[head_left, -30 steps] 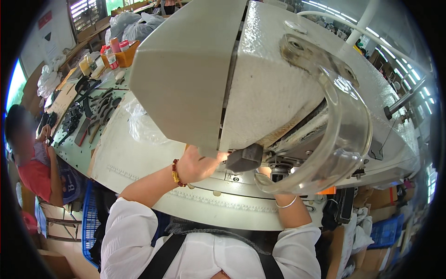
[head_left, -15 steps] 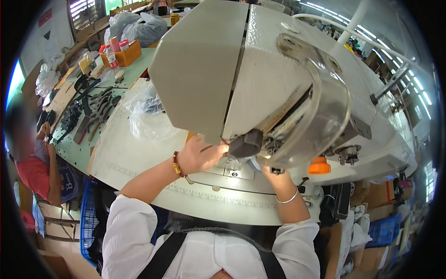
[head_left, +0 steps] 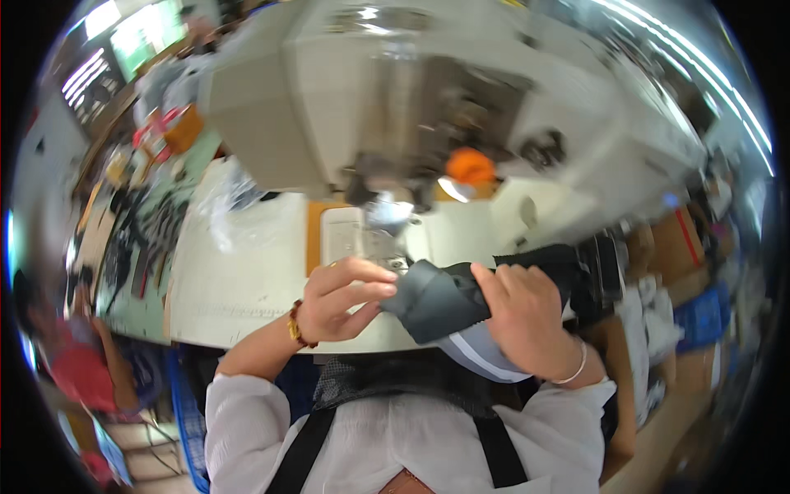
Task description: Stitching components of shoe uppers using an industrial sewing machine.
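Note:
My right hand (head_left: 531, 317) is wrapped round a dark grey-green piece of sheet material (head_left: 440, 300), folded or curled over, in front of the sewing machine (head_left: 387, 99). Below that hand hangs a pale grey-blue piece (head_left: 485, 350) with a white edge, partly covered by the palm. My left hand (head_left: 341, 300) has curled fingers, and its fingertips pinch the dark piece's left edge. Just beyond the hands is the machine's needle area (head_left: 391, 218), smeared by motion. An orange knob (head_left: 471, 167) sits on the machine head.
A clear plastic bag (head_left: 226, 206) lies on the white worktable (head_left: 247, 288). At the left, a person in red (head_left: 82, 362) sits by a green table holding dark strips (head_left: 164, 226). Black material (head_left: 551, 263) lies right of the machine, near cardboard boxes (head_left: 671, 239) and a blue crate (head_left: 704, 317).
Both hands have come back from under the machine head toward me. The dark piece now shows between them, with the right hand farther right. My view has shifted, and the machine looks higher.

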